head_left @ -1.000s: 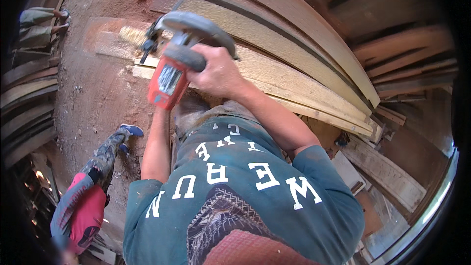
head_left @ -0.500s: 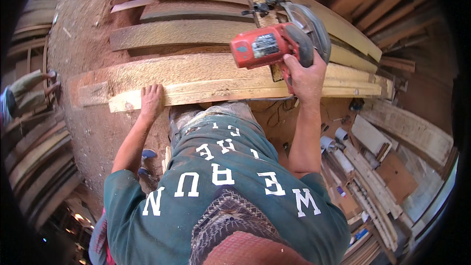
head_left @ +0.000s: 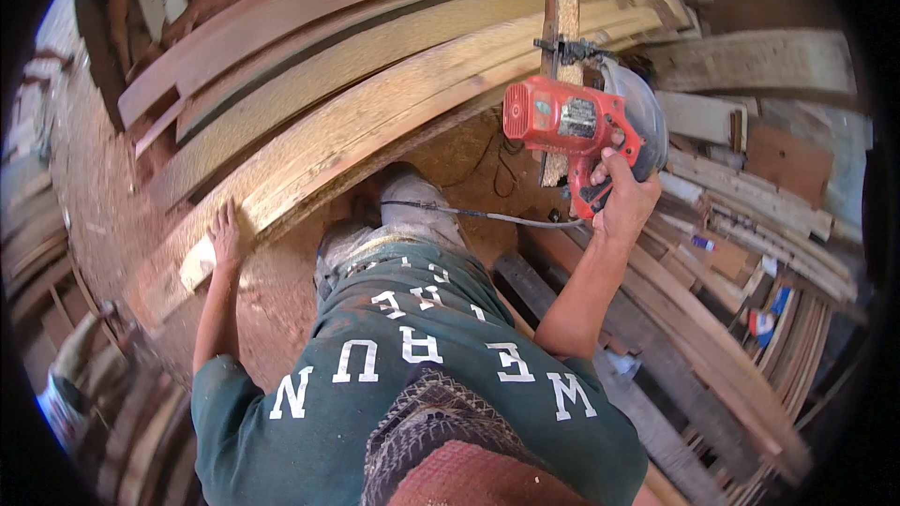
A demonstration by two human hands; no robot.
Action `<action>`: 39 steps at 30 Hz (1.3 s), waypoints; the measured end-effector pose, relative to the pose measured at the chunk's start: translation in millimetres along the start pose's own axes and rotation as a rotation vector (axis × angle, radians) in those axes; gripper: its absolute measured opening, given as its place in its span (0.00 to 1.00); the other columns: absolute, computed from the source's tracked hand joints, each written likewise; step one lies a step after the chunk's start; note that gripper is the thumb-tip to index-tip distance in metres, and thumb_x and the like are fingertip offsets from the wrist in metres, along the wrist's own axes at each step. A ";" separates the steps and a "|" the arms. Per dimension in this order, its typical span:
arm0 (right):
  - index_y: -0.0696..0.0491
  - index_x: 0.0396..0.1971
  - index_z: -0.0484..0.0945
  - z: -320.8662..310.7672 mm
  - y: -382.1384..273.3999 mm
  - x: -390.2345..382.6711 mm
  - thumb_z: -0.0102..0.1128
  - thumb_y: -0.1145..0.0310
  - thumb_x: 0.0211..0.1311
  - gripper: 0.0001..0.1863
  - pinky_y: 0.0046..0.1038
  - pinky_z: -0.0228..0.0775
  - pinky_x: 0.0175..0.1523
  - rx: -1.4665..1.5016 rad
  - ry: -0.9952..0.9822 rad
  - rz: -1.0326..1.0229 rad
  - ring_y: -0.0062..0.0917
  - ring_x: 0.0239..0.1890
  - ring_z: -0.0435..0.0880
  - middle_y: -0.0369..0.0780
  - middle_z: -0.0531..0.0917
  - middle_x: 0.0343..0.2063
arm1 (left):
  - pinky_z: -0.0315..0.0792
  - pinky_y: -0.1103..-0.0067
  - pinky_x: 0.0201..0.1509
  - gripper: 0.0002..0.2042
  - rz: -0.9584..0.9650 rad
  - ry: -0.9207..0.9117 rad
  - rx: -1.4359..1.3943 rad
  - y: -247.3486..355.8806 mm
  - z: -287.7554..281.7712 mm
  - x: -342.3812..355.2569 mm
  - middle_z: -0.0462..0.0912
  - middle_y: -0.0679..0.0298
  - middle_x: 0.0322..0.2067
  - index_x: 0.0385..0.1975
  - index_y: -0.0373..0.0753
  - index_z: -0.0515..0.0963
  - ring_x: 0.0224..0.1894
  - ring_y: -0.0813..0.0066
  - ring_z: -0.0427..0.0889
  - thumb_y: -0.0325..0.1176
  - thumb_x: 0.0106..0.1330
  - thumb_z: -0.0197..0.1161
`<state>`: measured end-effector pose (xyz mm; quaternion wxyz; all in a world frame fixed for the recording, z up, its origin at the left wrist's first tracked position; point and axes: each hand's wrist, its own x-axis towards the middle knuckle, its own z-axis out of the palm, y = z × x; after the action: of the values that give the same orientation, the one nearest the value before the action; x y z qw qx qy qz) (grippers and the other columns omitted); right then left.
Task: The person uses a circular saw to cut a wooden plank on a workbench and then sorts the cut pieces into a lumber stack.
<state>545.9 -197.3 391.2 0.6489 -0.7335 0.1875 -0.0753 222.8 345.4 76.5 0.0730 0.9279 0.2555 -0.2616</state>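
Head view: saw up in one hand, the other laid on a plank.
The right hand is wrapped around the handle of the red circular saw, which is held beside the boards, its cord crossing near the person's legs. The left hand, fingers extended and gripping nothing, rests on the near left end of the pale plank. The step looks like handling the saw between cuts while steadying the plank; the next move seems to call for a sure grip and a cord kept clear. The blade is poorly seen, so whether it spins is unclear.
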 end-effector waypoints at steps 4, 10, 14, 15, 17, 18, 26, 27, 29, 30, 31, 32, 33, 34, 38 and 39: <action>0.60 0.42 0.84 -56.7 22.6 -12.4 0.66 0.82 0.59 0.10 0.23 0.68 0.26 -0.035 0.171 -0.003 0.18 0.20 0.77 0.36 0.84 0.27 | 0.46 0.38 0.79 0.67 -0.044 -0.033 -0.006 16.4 -35.3 18.2 0.50 0.53 0.81 0.83 0.50 0.40 0.83 0.47 0.48 0.57 0.48 0.84; 0.59 0.39 0.83 -129.1 71.7 -25.4 0.65 0.81 0.58 0.09 0.23 0.67 0.25 -0.007 0.390 0.103 0.17 0.19 0.75 0.36 0.83 0.26 | 0.44 0.42 0.81 0.55 0.123 0.063 -0.041 105.7 -85.2 55.8 0.51 0.49 0.80 0.82 0.45 0.49 0.82 0.44 0.48 0.58 0.60 0.76; 0.58 0.39 0.82 -173.9 103.4 -2.9 0.65 0.81 0.58 0.08 0.23 0.67 0.25 -0.006 0.506 0.147 0.17 0.18 0.75 0.35 0.83 0.25 | 0.48 0.44 0.80 0.50 0.281 0.114 -0.085 218.9 -116.1 114.3 0.53 0.46 0.80 0.80 0.41 0.54 0.81 0.42 0.51 0.56 0.63 0.74; 0.57 0.38 0.83 -185.7 115.6 7.0 0.65 0.80 0.59 0.08 0.23 0.67 0.24 0.006 0.515 0.149 0.17 0.18 0.75 0.34 0.82 0.24 | 0.48 0.45 0.80 0.51 0.325 0.127 -0.095 254.0 -123.1 126.2 0.54 0.46 0.79 0.80 0.40 0.54 0.81 0.43 0.52 0.56 0.63 0.74; 0.56 0.37 0.83 -201.6 126.5 25.2 0.66 0.79 0.59 0.07 0.23 0.68 0.24 0.007 0.528 0.181 0.17 0.18 0.75 0.34 0.82 0.23 | 0.48 0.46 0.80 0.52 0.413 0.150 -0.120 333.8 -139.2 149.8 0.55 0.46 0.79 0.79 0.38 0.54 0.80 0.43 0.53 0.57 0.62 0.74; 0.56 0.37 0.83 -210.9 129.8 36.9 0.66 0.79 0.59 0.07 0.24 0.68 0.24 -0.006 0.529 0.211 0.17 0.18 0.75 0.34 0.82 0.23 | 0.49 0.46 0.80 0.53 0.465 0.161 -0.116 380.1 -142.3 159.6 0.55 0.45 0.78 0.79 0.36 0.54 0.80 0.44 0.53 0.58 0.60 0.76; 0.57 0.37 0.82 -280.0 160.5 131.4 0.66 0.79 0.58 0.07 0.23 0.66 0.23 -0.152 0.483 0.407 0.17 0.17 0.75 0.34 0.80 0.21 | 0.72 0.55 0.69 0.47 0.335 0.082 0.114 597.3 -117.8 220.1 0.74 0.49 0.61 0.68 0.31 0.64 0.65 0.47 0.76 0.48 0.52 0.82; 0.57 0.37 0.82 -287.7 164.4 149.9 0.66 0.79 0.58 0.07 0.23 0.66 0.23 -0.170 0.465 0.406 0.17 0.17 0.75 0.34 0.80 0.21 | 0.73 0.56 0.67 0.45 0.342 0.087 0.118 602.3 -119.1 228.9 0.74 0.47 0.60 0.65 0.31 0.65 0.63 0.46 0.76 0.47 0.52 0.82; 0.57 0.38 0.83 -298.5 164.0 174.6 0.66 0.78 0.57 0.08 0.23 0.67 0.24 -0.146 0.477 0.415 0.17 0.18 0.76 0.34 0.81 0.22 | 0.75 0.59 0.65 0.41 0.366 0.103 0.129 602.8 -128.0 233.3 0.75 0.45 0.58 0.60 0.30 0.66 0.61 0.44 0.77 0.44 0.51 0.82; 0.58 0.39 0.84 -301.2 159.0 185.7 0.66 0.78 0.56 0.09 0.24 0.67 0.24 -0.148 0.482 0.430 0.17 0.18 0.76 0.35 0.82 0.23 | 0.75 0.57 0.65 0.41 0.383 0.114 0.117 597.3 -130.5 234.4 0.75 0.44 0.57 0.60 0.30 0.65 0.60 0.42 0.77 0.44 0.52 0.81; 0.58 0.39 0.84 -303.9 153.6 192.3 0.66 0.78 0.55 0.11 0.24 0.67 0.25 -0.154 0.493 0.442 0.17 0.19 0.77 0.35 0.83 0.24 | 0.75 0.57 0.64 0.41 0.379 0.103 0.123 591.3 -128.8 230.5 0.74 0.44 0.57 0.60 0.30 0.65 0.60 0.42 0.76 0.44 0.52 0.81; 0.58 0.39 0.84 -305.4 149.8 195.9 0.64 0.78 0.56 0.10 0.24 0.66 0.24 -0.101 0.499 0.451 0.16 0.19 0.76 0.36 0.83 0.23 | 0.75 0.56 0.64 0.42 0.374 0.093 0.131 583.1 -126.9 224.2 0.74 0.43 0.57 0.60 0.30 0.65 0.60 0.42 0.76 0.45 0.52 0.81; 0.58 0.39 0.84 -308.0 144.2 204.3 0.64 0.78 0.56 0.10 0.24 0.65 0.24 -0.102 0.493 0.424 0.16 0.18 0.75 0.35 0.82 0.22 | 0.75 0.56 0.64 0.42 0.373 0.084 0.133 582.0 -127.4 219.8 0.74 0.43 0.57 0.60 0.31 0.64 0.61 0.42 0.76 0.45 0.52 0.81; 0.57 0.39 0.83 -310.2 139.1 215.0 0.64 0.78 0.56 0.10 0.23 0.64 0.24 -0.102 0.488 0.399 0.16 0.18 0.75 0.35 0.82 0.22 | 0.72 0.56 0.68 0.51 0.299 -0.025 0.136 582.9 -128.9 219.2 0.71 0.42 0.63 0.69 0.29 0.59 0.65 0.39 0.72 0.47 0.51 0.82; 0.56 0.37 0.82 -313.4 124.8 254.8 0.63 0.78 0.58 0.07 0.24 0.64 0.24 -0.089 0.528 0.350 0.17 0.17 0.74 0.35 0.82 0.22 | 0.63 0.57 0.76 0.66 0.293 0.111 0.207 627.1 -149.7 198.5 0.67 0.41 0.71 0.81 0.33 0.40 0.72 0.35 0.67 0.51 0.51 0.84; 0.57 0.37 0.82 -314.1 123.0 261.2 0.63 0.78 0.58 0.07 0.24 0.65 0.24 -0.079 0.536 0.348 0.17 0.17 0.74 0.35 0.82 0.22 | 0.63 0.56 0.76 0.66 0.330 0.090 0.161 628.5 -144.5 205.6 0.68 0.43 0.70 0.81 0.33 0.42 0.71 0.38 0.68 0.49 0.49 0.84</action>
<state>652.9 -595.6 281.9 0.5507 -0.6692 0.4771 -0.1462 760.2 -65.7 93.3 0.0291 0.9708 0.0812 -0.2238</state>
